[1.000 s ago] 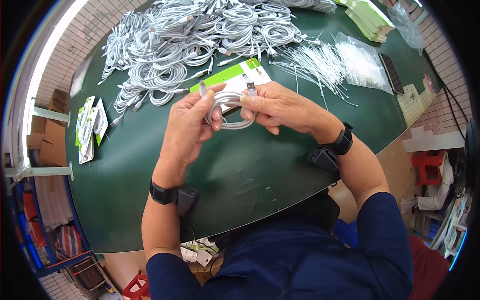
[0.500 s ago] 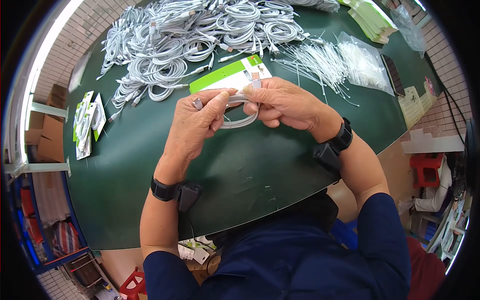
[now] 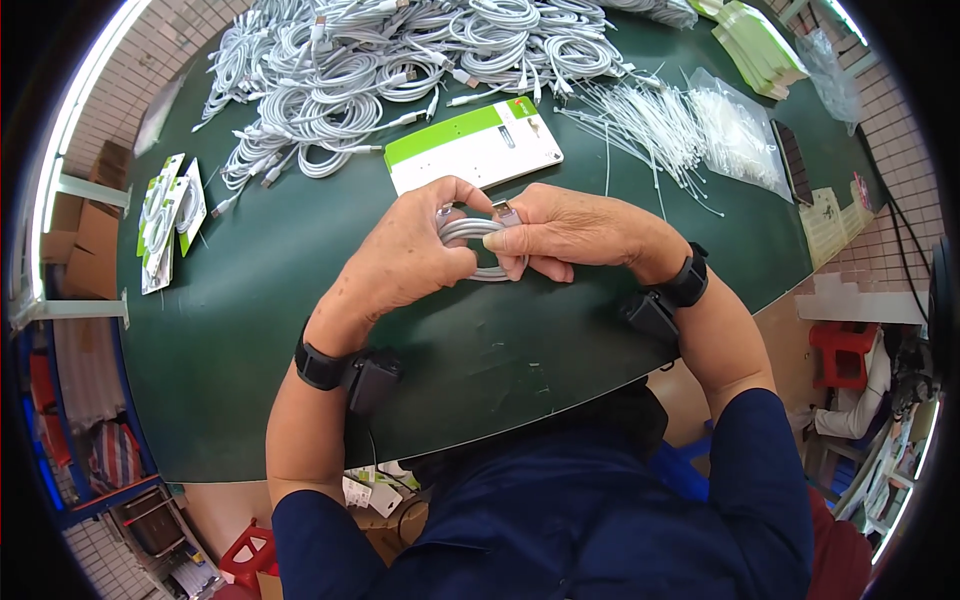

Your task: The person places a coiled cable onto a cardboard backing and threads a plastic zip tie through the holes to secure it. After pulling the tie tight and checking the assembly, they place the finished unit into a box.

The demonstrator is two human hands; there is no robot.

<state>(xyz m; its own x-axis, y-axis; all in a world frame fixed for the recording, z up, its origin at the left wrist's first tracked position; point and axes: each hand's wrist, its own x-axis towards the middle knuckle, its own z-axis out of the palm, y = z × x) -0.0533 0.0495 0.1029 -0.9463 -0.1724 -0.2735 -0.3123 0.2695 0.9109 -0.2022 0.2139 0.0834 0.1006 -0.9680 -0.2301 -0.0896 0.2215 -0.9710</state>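
The coiled cable (image 3: 478, 232) between the hands looks like smooth white plastic with a dull metal plug. The tabletop (image 3: 250, 330) is matt dark green, slightly scuffed. The flat package (image 3: 475, 145) appears to be glossy green-and-white card; the bag of ties (image 3: 740, 130) is clear, crinkled plastic film.

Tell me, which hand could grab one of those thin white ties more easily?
Probably the right hand. The loose white ties lie on its side of the green table, just beyond it. The left hand sits farther away and grips the coiled white cable.
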